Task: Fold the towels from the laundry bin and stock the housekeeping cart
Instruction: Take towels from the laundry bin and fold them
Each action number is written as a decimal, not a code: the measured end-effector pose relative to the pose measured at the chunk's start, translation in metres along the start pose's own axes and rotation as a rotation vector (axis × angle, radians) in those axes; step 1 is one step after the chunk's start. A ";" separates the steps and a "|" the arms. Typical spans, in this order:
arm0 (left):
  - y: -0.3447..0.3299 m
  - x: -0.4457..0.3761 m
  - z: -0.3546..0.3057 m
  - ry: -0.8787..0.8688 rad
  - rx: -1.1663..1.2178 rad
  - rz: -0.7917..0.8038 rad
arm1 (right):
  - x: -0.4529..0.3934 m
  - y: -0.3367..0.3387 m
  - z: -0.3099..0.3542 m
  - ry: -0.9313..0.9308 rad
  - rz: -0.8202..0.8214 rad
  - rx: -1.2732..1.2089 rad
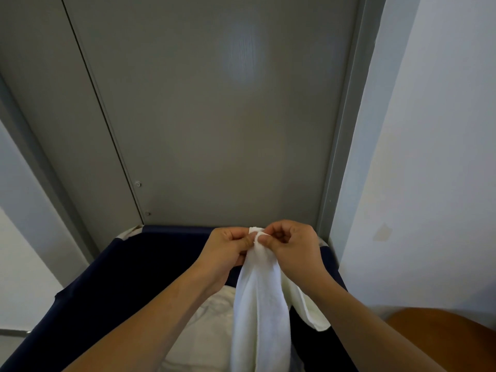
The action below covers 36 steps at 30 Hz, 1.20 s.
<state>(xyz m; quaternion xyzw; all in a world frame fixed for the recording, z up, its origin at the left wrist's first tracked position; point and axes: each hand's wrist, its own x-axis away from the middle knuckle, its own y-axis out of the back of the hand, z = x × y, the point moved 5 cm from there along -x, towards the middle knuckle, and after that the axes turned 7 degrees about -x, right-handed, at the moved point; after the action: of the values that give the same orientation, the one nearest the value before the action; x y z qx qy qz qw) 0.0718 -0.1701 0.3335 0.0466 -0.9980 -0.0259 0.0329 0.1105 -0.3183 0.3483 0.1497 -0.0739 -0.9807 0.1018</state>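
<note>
Forearms reach up from the bottom of the frame, 2 of them, meeting just below center. At lower left, the dark navy laundry bin (128, 269) stands open with more pale towels (204, 334) heaped inside. Moving right, the left hand (228, 245) pinches the top corner of a white towel (261, 312) between thumb and curled fingers. Touching it, the right hand (291, 241) pinches the same corner, knuckles up. Both hands appear to hold the corner high so the cloth hangs free of the bin, probably to find its edges before folding. From the pinch, it falls in a long, narrow, soft bunch with lengthwise creases, terry-textured, its lower end out of view. Behind stands a grey door (214, 116), with a pale wall (429, 157) at right
</note>
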 end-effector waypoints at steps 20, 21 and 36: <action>0.023 -0.028 0.001 -0.041 -0.165 -0.345 | 0.041 -0.008 -0.122 -0.275 0.362 0.605; 0.027 -0.029 0.000 -0.039 -0.147 -0.363 | 0.044 -0.007 -0.134 -0.278 0.390 0.699; 0.107 -0.043 0.000 -0.011 -0.089 -0.571 | 0.025 0.055 -0.089 0.028 0.537 1.087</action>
<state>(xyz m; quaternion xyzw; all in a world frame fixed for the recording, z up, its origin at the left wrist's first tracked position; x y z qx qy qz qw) 0.1049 -0.0601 0.3366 0.3240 -0.9426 -0.0782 0.0210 0.1243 -0.3877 0.2668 0.1692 -0.5981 -0.7405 0.2555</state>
